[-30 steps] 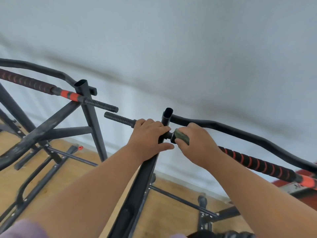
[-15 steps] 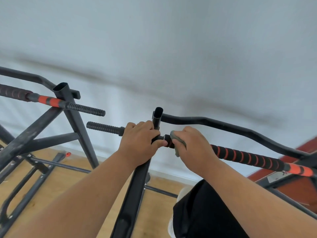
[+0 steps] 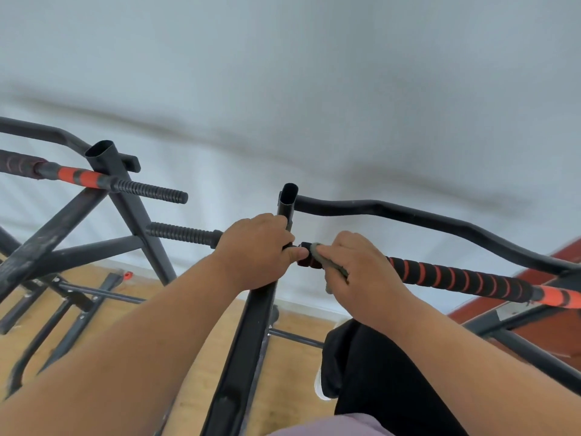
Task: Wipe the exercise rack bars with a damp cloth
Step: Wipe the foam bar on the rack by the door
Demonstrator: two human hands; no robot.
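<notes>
Pale grey-white wall, tan wooden floor below. Black tubular steel exercise rack stands on it. Left hand wraps the rack's upright post at the junction, fingers curled round it. Right hand pinches a crumpled grey-green damp cloth against the black-and-orange spiral foam grip bar, just right of the post.
</notes>
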